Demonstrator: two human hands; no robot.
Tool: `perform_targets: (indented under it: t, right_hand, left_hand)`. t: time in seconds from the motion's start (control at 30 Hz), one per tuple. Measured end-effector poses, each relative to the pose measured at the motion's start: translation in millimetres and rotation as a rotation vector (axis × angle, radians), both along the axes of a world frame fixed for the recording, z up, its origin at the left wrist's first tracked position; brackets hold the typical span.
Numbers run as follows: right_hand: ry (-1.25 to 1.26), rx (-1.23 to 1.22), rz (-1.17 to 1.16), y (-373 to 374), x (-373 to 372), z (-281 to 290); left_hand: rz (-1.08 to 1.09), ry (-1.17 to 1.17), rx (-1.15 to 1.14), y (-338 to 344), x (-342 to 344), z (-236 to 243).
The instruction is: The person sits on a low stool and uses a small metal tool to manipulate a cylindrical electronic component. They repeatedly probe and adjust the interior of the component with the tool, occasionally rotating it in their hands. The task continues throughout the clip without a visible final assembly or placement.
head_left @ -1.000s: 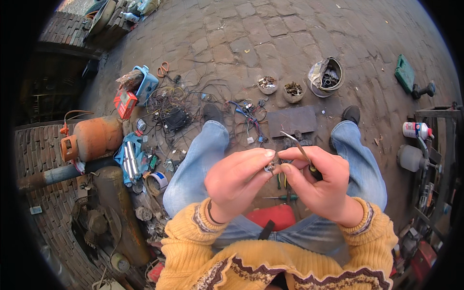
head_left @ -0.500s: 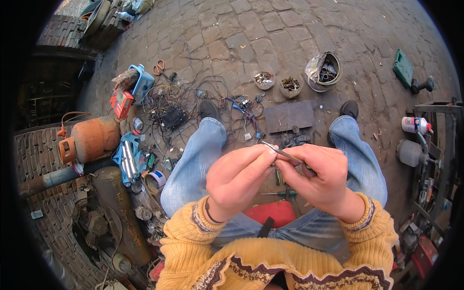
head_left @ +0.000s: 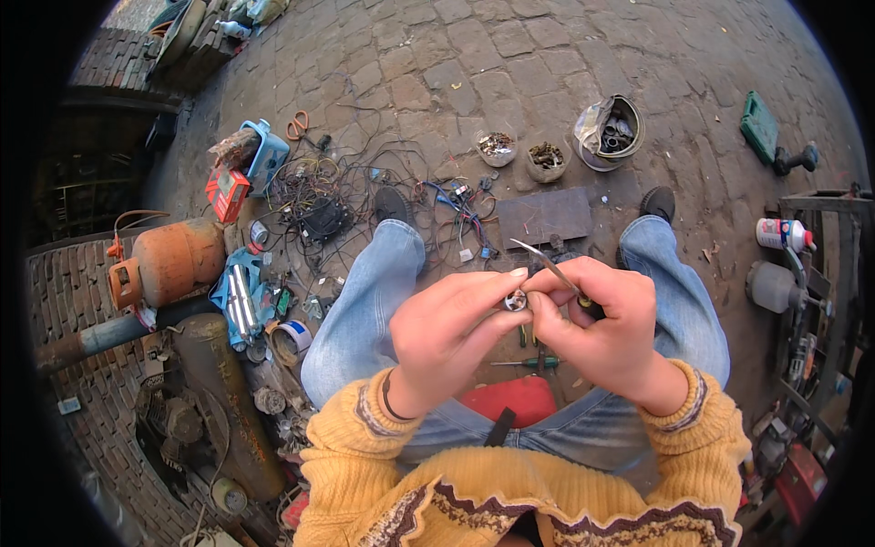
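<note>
My left hand (head_left: 451, 328) pinches a small round metal piece (head_left: 516, 300) between thumb and forefinger, its hollow-looking end facing up. My right hand (head_left: 597, 321) is closed around a slim tool with a pointed metal blade (head_left: 550, 264), which slants up and left past the fingers. A dark and yellow end, apparently the handle, shows by the palm. My right fingertips are close against the metal piece's right side; whether they touch it I cannot tell. Under the hands lie a green-handled screwdriver (head_left: 538, 363) and a red cloth-like thing (head_left: 518, 401).
Beyond my hands lies a flat metal plate (head_left: 545, 217). Two tubs of small metal parts (head_left: 547, 161) and a bucket (head_left: 609, 132) stand farther off. Tangled wires (head_left: 314, 196) spread left, near an orange gas cylinder (head_left: 178, 264). A metal frame (head_left: 834, 205) stands right, by a spray can (head_left: 784, 235).
The blade has lifted off the left fingertips and now points up and left above them. The round metal piece has come into view between my fingers.
</note>
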State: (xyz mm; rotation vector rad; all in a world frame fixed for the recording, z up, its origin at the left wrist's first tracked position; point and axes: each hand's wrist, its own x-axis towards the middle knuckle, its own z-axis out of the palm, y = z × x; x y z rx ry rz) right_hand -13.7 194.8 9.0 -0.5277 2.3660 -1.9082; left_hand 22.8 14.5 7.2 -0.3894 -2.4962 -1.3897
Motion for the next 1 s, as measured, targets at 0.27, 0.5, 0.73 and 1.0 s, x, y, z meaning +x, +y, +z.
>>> perform_targets:
  t: [0.27,0.5,0.73,1.0]
  right_hand:
    - [0.060,-0.002,0.011,1,-3,2]
    - [0.120,0.014,0.058,4,-8,-2]
    - [-0.354,-0.153,0.201,12,-11,2]
    - [-0.452,-0.152,0.221,11,-14,6]
  left_hand:
    - [-0.021,-0.175,0.077,-2,0,3]
    - [-0.052,-0.111,0.051,-1,-2,-2]
    - [-0.033,-0.146,0.024,1,1,1]
    - [-0.049,-0.082,-0.042,2,2,-1]
